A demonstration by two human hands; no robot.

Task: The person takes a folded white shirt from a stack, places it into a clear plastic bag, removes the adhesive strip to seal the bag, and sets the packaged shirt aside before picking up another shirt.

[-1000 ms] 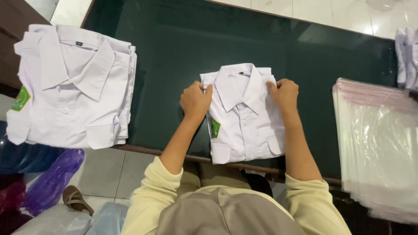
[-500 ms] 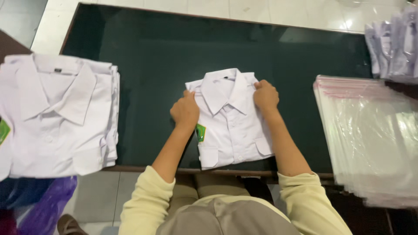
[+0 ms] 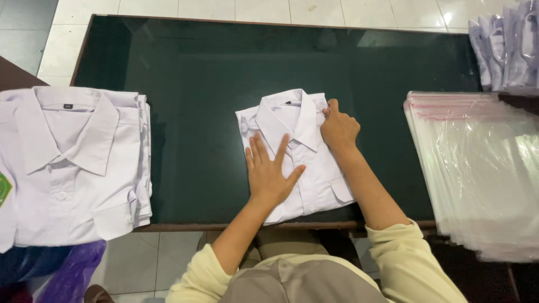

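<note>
Near table's front edge | left hand (image 3: 270, 173) flat, spread on folded shirt (image 3: 297, 154) | right hand (image 3: 338, 128) pinching its shoulder edge

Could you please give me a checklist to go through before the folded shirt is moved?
1. Left hand flat on the folded white shirt: ok.
2. Right hand at the shirt's right shoulder edge: ok.
3. Collar lying flat and symmetrical: ok.
4. Shirt fully on the dark tabletop: not ok, the lower edge reaches the table's front rim.
5. Stack of clear plastic bags close on the right: ok.
6. Folds underneath neat: cannot tell.
</note>
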